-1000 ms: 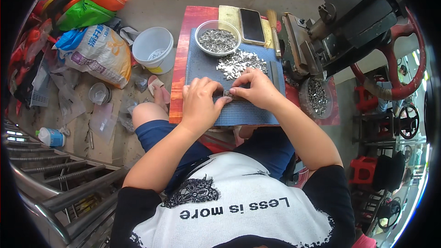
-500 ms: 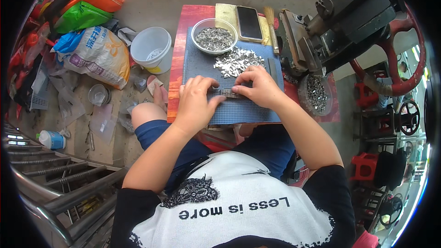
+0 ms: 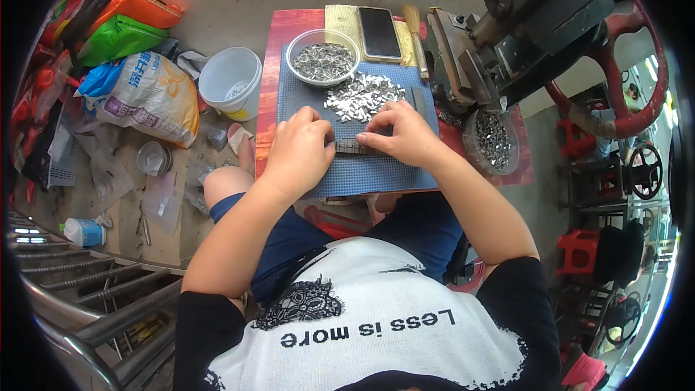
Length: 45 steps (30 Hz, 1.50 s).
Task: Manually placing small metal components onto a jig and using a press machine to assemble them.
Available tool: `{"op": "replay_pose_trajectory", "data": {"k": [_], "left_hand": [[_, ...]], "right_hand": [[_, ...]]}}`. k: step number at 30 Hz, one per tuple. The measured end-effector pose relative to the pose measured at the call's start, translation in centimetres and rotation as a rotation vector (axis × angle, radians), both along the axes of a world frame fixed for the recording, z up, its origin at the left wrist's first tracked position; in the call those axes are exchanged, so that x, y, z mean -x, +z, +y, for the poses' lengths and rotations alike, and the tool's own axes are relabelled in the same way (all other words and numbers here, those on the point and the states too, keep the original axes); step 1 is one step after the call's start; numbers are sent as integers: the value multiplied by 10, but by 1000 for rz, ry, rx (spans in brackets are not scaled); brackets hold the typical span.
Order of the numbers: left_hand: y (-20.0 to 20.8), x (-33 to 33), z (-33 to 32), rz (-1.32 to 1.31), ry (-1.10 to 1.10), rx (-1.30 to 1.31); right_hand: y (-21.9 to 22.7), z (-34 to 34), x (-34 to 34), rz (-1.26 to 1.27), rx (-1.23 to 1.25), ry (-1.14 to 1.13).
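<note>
A narrow, dark metal bar with a row of small segments [image 3: 350, 147] lies crosswise on the blue textured mat [image 3: 347, 178] in front of me. At its left end is my left hand [image 3: 301, 146], closed, with curled fingers and the thumb against the bar. My right hand [image 3: 405, 135] is over the right part, thumb and forefinger brought together in a pinch; anything between those fingertips is too small to make out. Just beyond the bar lies a loose heap of small shiny metal pieces [image 3: 363, 96]. A clear round bowl [image 3: 291, 65] behind it holds many thin metal pieces.
A phone [image 3: 379, 33] lies on a yellow cloth at the table's far side, beside a brush [image 3: 418, 43]. A dark press machine [image 3: 528, 43] with a red handwheel stands right, near a tub of metal parts [image 3: 494, 143]. A white bucket [image 3: 230, 83] and sacks [image 3: 148, 98] are left.
The left thumb has drawn in from below the bar to its left end, and the fingers have curled more. My right hand stays near the bar. The whole view has shifted slightly.
</note>
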<state>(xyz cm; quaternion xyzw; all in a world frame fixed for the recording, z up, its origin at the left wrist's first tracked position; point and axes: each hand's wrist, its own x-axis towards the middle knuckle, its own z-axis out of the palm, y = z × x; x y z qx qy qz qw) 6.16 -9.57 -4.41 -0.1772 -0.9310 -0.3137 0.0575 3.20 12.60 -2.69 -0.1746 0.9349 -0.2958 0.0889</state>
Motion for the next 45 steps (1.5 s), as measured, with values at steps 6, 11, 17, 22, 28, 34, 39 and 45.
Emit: {"op": "replay_pose_trajectory", "data": {"k": [6,11,17,22,28,34,39,45], "left_hand": [[3,3,3,72,-75,80],[5,3,5,80,-84,117],[3,5,5,58,-107,139],[3,5,5,39,-123,166],[3,4,1,22,-149,121],[12,19,-16,33,-106,-103],[41,79,-9,245,84,-144],[25,82,-12,192,223,-302]], "right_hand": [[-6,15,0,29,9,20],[2,25,-5,-24,1,-20],[2,41,-6,-52,15,-37],[0,49,-4,-134,65,-81],[8,53,-4,-225,122,-82],[7,55,-1,-147,57,-45],[20,3,39,113,582,-223],[29,1,30,345,266,-364]]}}
